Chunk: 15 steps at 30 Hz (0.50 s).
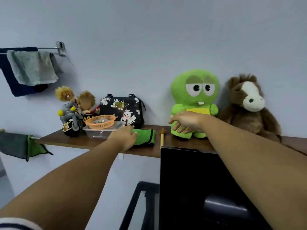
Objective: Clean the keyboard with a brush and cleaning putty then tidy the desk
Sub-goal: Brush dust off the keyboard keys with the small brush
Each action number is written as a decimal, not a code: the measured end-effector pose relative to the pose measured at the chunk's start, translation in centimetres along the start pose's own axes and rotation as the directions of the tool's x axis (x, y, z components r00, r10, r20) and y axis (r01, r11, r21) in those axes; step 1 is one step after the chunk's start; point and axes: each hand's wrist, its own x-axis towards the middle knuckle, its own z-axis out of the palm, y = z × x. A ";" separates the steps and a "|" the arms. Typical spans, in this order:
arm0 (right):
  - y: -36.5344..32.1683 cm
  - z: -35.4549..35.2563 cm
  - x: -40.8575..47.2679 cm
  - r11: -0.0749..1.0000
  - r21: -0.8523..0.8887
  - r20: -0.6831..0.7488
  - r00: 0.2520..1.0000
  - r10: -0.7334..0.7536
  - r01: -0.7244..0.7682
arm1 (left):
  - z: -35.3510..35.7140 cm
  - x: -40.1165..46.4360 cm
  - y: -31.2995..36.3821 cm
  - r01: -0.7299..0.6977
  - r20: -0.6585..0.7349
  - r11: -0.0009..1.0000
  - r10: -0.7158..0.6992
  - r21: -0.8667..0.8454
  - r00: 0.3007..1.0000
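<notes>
Wooden-handled brush [162,138] on the brown wooden shelf [83,142], bristles blurred.
Left hand [123,138] rests flat on folded green cloth [145,136]; right hand [186,122] relaxed, holding nothing.

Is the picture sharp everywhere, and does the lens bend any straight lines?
Head view: soft, even light without glare; the left hand on the green cloth and the right hand look slightly motion-blurred; the wide lens makes the wooden shelf appear curved; the near sleeve is out of focus.
</notes>
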 end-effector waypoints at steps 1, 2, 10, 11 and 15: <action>-0.3 0.7 0.6 1.000 -0.023 0.014 1.000 0.016 -0.015 | 0.2 0.0 -0.7 -0.003 0.017 1.000 0.003 -0.001 1.000; -0.6 1.2 1.2 0.998 -0.054 0.026 0.999 0.037 -0.035 | 0.4 0.2 -1.2 -0.020 0.023 1.000 0.020 0.002 1.000; -1.6 4.6 5.4 0.897 -0.436 0.161 0.975 0.155 -0.071 | 2.8 1.5 -3.6 -0.182 0.032 0.983 0.182 -0.020 0.983; -1.6 4.8 5.7 0.873 -0.483 0.176 0.970 0.169 -0.065 | 3.1 1.6 -3.6 -0.191 0.046 0.981 0.192 -0.031 0.980; -1.3 5.2 6.4 0.803 -0.594 0.195 0.959 0.207 -0.052 | 4.1 2.3 -3.7 -0.220 0.111 0.975 0.223 -0.040 0.968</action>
